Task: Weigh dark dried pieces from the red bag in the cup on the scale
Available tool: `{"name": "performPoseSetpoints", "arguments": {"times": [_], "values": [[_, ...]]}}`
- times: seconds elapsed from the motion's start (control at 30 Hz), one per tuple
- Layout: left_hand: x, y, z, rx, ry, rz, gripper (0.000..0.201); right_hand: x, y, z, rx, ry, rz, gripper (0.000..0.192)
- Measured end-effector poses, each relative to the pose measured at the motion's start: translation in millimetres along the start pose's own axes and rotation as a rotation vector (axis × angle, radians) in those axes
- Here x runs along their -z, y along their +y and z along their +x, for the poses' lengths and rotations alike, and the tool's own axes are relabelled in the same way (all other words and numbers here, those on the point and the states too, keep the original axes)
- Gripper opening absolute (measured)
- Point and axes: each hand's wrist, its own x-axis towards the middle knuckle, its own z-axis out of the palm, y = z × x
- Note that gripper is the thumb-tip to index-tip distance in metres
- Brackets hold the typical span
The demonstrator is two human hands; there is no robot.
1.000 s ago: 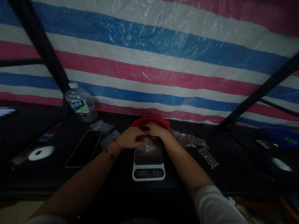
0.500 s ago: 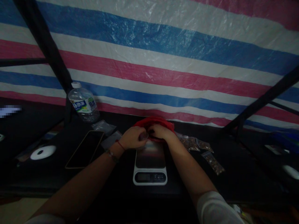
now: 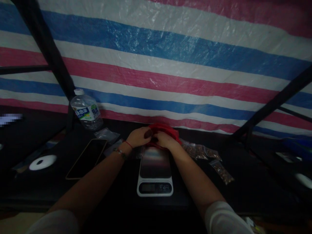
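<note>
A red plastic bag (image 3: 168, 129) sits with its mouth facing me, just behind a white kitchen scale (image 3: 155, 190) with a metal plate. At the left side of the bag's mouth is my left hand (image 3: 139, 136), its fingers curled together; what they hold is too dark to make out. My right hand (image 3: 164, 139) reaches into the mouth from the right, over the scale's far end. Its fingertips are in shadow inside the bag. Several small zip bags of brown pieces (image 3: 200, 151) lie to the right, one zip bag (image 3: 222, 172) nearer me.
On the left are a phone (image 3: 86, 159), clear plastic bags (image 3: 106, 134), a white oval object (image 3: 42, 162) and a large clear bottle (image 3: 88, 112). A striped plastic sheet (image 3: 156, 78) hangs behind the black table. Dark slanted bars (image 3: 52, 58) frame both sides.
My left hand has moved up and slightly away from me, closer against the red bag's mouth. The right hand has shifted slightly left in the bag. The view has tilted a little.
</note>
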Motion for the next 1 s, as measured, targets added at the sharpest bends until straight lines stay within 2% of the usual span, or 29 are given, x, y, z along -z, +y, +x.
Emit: {"name": "performPoseSetpoints", "arguments": {"times": [0.17,0.3,0.4,0.5,0.6,0.73,0.8,0.93,1.0], "values": [[-5.7,5,-10,-0.064,0.064,-0.056,0.029,-1,-1,3,0.027,0.005,-0.003,0.024],[-8.2,5,-12,-0.002,0.062,-0.179,0.038,3,7,7,0.029,0.064,0.010,0.030],[-12.7,0,-11,0.037,0.041,-0.185,0.033,8,12,6,0.053,0.168,0.118,0.029],[-18.6,-3,-10,0.016,0.023,-0.173,0.028,11,10,4,0.075,0.284,0.268,0.026],[-23.5,-5,-9,0.017,0.054,-0.211,0.032,11,2,3,0.083,0.291,0.379,0.025],[-25.5,-7,-9,0.059,0.077,-0.235,0.033,8,-4,3,0.057,0.287,0.464,0.034],[-25.2,-7,-9,0.055,0.077,-0.244,0.032,7,-5,4,0.067,0.319,0.458,0.033],[-25.4,-6,-9,0.026,0.075,-0.252,0.028,4,-7,7,0.042,0.435,0.313,0.016],[-26.7,-6,-9,0.024,0.077,-0.256,0.029,3,-9,9,0.029,0.446,0.258,0.012]]}}
